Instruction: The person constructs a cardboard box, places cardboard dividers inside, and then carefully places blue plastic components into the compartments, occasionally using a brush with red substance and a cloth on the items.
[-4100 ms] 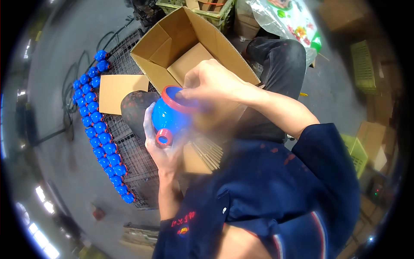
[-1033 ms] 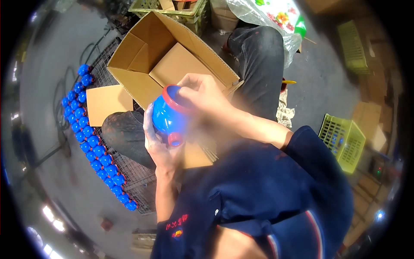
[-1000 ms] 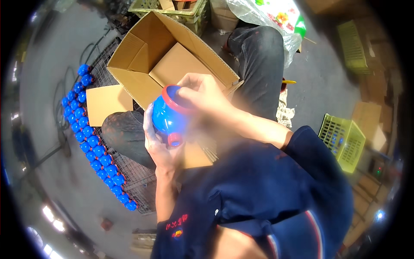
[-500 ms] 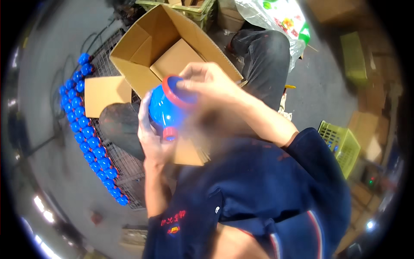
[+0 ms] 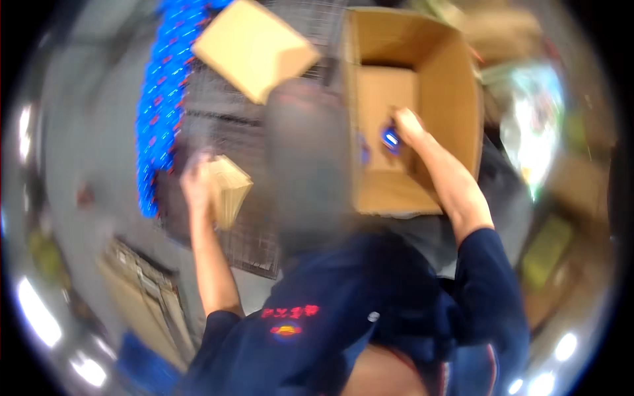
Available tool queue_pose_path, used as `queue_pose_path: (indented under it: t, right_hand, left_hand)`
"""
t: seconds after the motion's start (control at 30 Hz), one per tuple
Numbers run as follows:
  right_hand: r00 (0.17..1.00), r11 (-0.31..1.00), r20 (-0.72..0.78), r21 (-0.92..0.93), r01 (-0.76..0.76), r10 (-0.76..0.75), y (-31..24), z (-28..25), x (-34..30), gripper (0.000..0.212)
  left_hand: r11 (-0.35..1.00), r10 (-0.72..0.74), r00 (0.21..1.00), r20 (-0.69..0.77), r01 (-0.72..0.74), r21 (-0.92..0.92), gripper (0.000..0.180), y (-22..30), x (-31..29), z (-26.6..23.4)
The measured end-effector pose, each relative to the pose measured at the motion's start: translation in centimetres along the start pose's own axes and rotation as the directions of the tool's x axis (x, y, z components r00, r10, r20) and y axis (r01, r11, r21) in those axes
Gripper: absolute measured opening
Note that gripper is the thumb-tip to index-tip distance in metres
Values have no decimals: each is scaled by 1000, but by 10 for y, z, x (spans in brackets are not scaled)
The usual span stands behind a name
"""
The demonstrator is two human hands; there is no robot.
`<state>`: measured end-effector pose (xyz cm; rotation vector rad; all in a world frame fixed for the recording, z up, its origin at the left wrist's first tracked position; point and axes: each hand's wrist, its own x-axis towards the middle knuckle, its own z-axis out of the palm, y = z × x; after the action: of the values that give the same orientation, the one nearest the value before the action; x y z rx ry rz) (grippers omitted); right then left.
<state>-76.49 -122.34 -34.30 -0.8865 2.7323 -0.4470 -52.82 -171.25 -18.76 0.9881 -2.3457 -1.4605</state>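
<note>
My right hand [image 5: 409,125] reaches down into a tall open cardboard box [image 5: 456,72], its fingers closed at a blue rounded piece [image 5: 391,138]. Blur hides the exact grip. A second bluish spot [image 5: 364,150] shows by the box's left wall; its kind is unclear. On the left, my left hand [image 5: 197,185] is smeared by motion beside a small stack of folded cardboard [image 5: 230,190]. Whether its fingers hold anything is hidden. Just beyond that hand, blue balls with red parts [image 5: 162,99] lie in a long band.
A flat cardboard piece [image 5: 254,49] lies on the dark wire mesh [image 5: 254,254] past my knee [image 5: 305,152]. Flattened cardboard [image 5: 148,303] leans at the lower left. A clear plastic bag [image 5: 531,125] and a yellow-green crate [image 5: 548,251] stand right of the box.
The blue round piece with a red ring, held in both hands, is no longer between them. My hands have parted: right into the box, left toward the blue balls. The view has turned left.
</note>
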Motion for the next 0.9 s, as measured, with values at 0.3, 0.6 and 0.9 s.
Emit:
queue_pose_path:
  t: [0.3, 0.6, 0.9]
  right_hand:
    - [764, 936, 568, -35, -350, 307, -22, 62, -36, 44]
    - [875, 763, 423, 478, -435, 234, -46, -5, -9, 54]
    - [942, 692, 45, 667, -275, 331, -128, -107, 1, 35]
  left_hand:
    - [702, -571, 687, -449, 693, 166, 78, -271, 23, -110]
    - [576, -584, 672, -456, 738, 351, 67, -297, 148, -126]
    - [49, -72, 898, 433, 437, -898, 38, -267, 11, -98]
